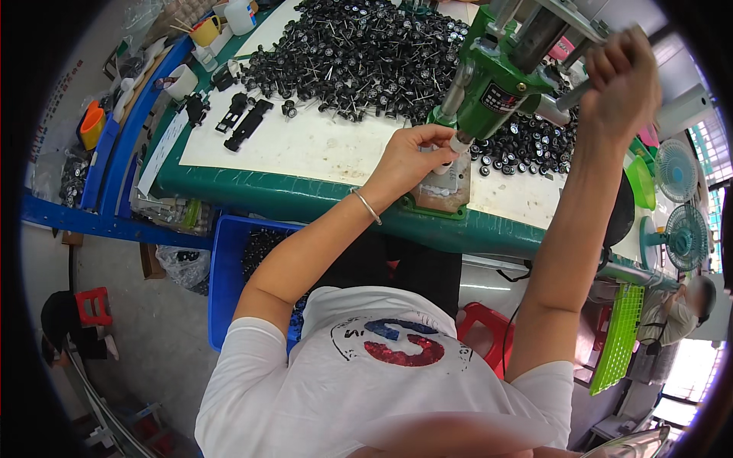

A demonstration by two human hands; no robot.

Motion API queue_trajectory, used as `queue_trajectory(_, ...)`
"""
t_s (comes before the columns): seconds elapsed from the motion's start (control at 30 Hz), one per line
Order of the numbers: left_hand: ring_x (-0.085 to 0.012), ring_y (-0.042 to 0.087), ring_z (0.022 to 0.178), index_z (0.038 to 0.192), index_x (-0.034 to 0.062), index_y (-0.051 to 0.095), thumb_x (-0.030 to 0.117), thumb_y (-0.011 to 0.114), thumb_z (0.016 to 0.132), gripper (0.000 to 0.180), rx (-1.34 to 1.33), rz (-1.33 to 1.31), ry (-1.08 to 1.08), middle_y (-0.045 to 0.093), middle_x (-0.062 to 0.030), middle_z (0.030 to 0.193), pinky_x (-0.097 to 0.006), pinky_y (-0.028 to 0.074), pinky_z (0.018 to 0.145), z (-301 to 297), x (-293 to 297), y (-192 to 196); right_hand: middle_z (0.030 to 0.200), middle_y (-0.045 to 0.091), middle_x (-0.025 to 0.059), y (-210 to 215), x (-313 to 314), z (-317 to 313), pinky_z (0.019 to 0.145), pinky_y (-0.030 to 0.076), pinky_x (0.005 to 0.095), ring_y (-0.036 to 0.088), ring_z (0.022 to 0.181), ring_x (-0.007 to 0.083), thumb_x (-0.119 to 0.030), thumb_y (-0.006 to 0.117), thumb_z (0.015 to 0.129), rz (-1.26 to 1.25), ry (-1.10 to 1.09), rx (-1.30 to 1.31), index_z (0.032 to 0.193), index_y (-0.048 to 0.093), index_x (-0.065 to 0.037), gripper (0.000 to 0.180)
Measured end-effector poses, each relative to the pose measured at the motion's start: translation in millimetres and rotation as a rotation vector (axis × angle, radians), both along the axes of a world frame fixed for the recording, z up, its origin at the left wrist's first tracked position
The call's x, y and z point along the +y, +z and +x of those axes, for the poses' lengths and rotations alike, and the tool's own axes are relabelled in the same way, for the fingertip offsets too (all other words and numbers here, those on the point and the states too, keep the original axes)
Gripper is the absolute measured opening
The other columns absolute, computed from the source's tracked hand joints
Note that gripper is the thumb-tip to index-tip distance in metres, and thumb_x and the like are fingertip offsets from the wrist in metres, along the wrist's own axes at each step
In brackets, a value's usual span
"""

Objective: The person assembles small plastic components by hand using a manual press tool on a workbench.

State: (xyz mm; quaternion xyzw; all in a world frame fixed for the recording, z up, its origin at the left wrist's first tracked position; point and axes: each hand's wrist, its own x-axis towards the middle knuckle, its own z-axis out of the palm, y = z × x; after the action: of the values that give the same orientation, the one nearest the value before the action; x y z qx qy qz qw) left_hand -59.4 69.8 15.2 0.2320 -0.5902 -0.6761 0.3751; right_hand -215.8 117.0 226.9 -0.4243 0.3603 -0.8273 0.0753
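A green hand-operated arbor press (496, 99) stands on the worktable in front of me, its base plate (437, 200) close to the table's front edge. My left hand (418, 162) is closed in a pinch just below the press ram, at a small pale piece. Its fingers hide what they hold. My right hand (624, 85) is raised at the right, wrapped round the press's lever (574, 96). Behind the press lies a big heap of small black wheels on metal axles (359, 57). Loose black wheels (527, 149) are spread to the right of it.
Black plastic chassis parts (249, 126) lie on the left of the table. A blue bin (221, 305) with small dark parts stands below its front edge. Fans (686, 237), a green basket (617, 340) and another person (676, 313) are at the right.
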Motion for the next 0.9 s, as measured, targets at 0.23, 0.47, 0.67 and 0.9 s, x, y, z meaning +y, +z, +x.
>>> queue_trajectory(0.23, -0.0089, 0.058, 0.075, 0.095, 0.0029, 0.063, 0.005, 0.067, 0.079, 0.017, 0.335, 0.331, 0.051, 0.061, -0.0009, 0.082, -0.025, 0.048, 0.064, 12, -31, -7, 0.068, 0.048, -0.0009, -20, -33, -64, 0.048, 0.037, 0.0221, 0.044, 0.054, 0.009, -0.021, 0.057, 0.092, 0.154, 0.741, -0.318, 0.087, 0.055, -0.005, 0.017)
queue_trajectory(0.47, -0.0168, 0.06, 0.069, 0.087, 0.0043, 0.067, 0.007, 0.067, 0.075, 0.012, -0.436, -0.379, 0.446, 0.061, -0.0053, 0.081, -0.029, 0.048, 0.064, 57, -100, -33, 0.065, 0.054, 0.0014, -84, -5, -65, 0.044, 0.032, 0.022, 0.048, 0.051, 0.0102, -0.025, 0.059, 0.09, 0.237, 0.015, -0.172, 0.095, 0.063, -0.003, 0.023)
queue_trajectory(0.67, -0.0293, 0.061, 0.08, 0.083, 0.0105, 0.071, 0.013, 0.071, 0.074, 0.01, -0.826, -0.957, 0.478, 0.057, -0.0087, 0.088, -0.041, 0.049, 0.068, 40, -106, -42, 0.086, 0.063, 0.004, -197, 42, -75, 0.063, 0.046, 0.0275, 0.058, 0.075, 0.0094, -0.015, 0.062, 0.089, 0.893, -0.052, 0.325, 0.105, 0.066, -0.007, 0.018)
queue_trajectory(0.9, -0.0193, 0.059, 0.071, 0.085, 0.0063, 0.07, 0.011, 0.075, 0.073, 0.014, -0.551, -0.744, 0.416, 0.059, -0.0052, 0.086, -0.03, 0.049, 0.065, 45, -83, -32, 0.097, 0.057, 0.0079, -241, 63, -43, 0.07, 0.049, 0.0358, 0.06, 0.078, 0.0266, -0.015, 0.064, 0.084, 0.959, -0.198, 0.867, 0.1, 0.064, -0.008, 0.018)
